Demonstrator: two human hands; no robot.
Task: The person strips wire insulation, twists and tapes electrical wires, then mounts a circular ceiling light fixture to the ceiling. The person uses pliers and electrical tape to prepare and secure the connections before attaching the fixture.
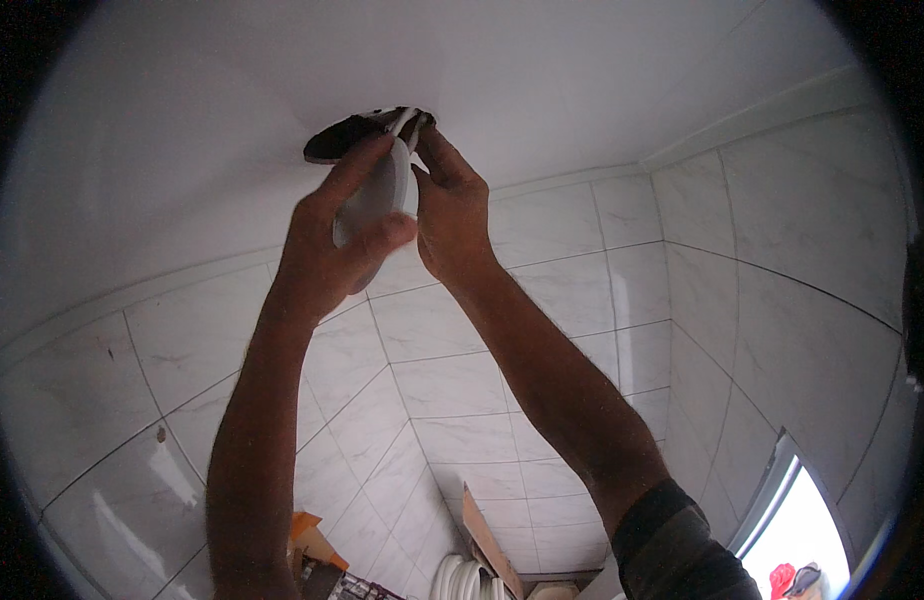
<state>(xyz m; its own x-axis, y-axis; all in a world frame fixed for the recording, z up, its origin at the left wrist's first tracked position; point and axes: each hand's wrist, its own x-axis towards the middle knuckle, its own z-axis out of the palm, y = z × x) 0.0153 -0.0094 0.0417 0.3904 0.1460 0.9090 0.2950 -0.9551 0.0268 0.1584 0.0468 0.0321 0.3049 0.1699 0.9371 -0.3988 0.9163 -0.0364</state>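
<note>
Both my arms reach up to a white ceiling. My left hand grips a round white light fixture, held on edge just below a dark round hole in the ceiling. White wires run from the fixture up into the hole. My right hand is beside the fixture, its fingertips pinching at the fixture's upper edge near the wires.
Pale marble-look tiles cover the walls below a white cornice. A window shows at the lower right. Far below lie a wooden board, coiled white hose and an orange box.
</note>
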